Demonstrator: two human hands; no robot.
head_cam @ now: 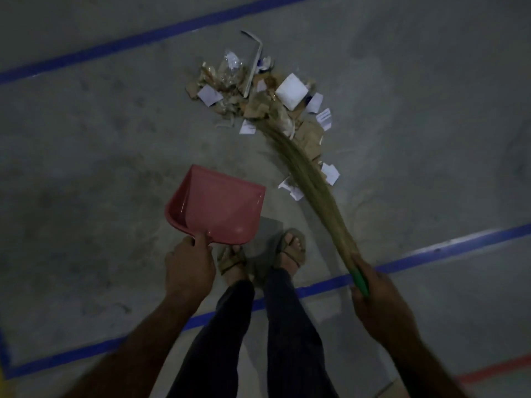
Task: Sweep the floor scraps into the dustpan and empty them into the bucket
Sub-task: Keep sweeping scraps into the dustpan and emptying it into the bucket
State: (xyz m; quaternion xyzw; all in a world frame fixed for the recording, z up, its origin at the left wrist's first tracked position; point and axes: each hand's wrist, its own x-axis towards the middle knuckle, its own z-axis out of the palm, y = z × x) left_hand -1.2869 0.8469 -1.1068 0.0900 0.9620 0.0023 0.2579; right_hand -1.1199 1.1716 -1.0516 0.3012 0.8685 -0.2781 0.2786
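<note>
A heap of paper and cardboard scraps [255,90] lies on the grey concrete floor ahead of my feet. My left hand [189,268] grips the rear edge of a red dustpan [221,205], held above the floor with its mouth toward the heap. My right hand [376,297] grips the green handle of a grass broom [304,170]. The broom's bristle tips lie in the right side of the heap. A few white scraps [329,173] sit beside the bristles, nearer to me. No bucket is in view.
Blue tape lines [138,41] cross the floor at the back, and another blue line [431,254] runs behind my sandalled feet [290,248]. A red line [500,372] shows at the lower right. The scene is dim.
</note>
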